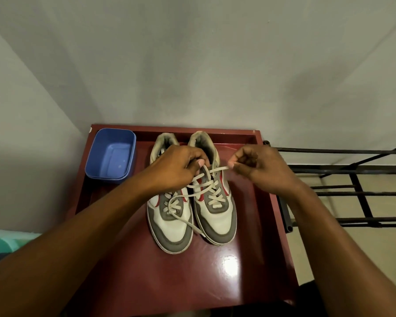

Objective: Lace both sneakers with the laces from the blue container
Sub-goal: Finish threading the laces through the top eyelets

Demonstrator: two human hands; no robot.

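Observation:
Two white, grey and red sneakers stand side by side on a dark red table (238, 282), toes toward me. The left sneaker (169, 227) has laces in its lower eyelets. The right sneaker (217, 216) is laced crosswise up its front. My left hand (178, 168) pinches one end of the cream lace (204, 186) over the right sneaker's upper eyelets. My right hand (258, 165) pinches the other end, stretched to the right. A loose lace length trails down between the sneakers. The blue container (111, 154) at the table's back left is empty.
A black metal rack (352, 191) stands just right of the table. Grey walls close in behind and to the left. Something teal and blue lies low at the left edge (2, 245).

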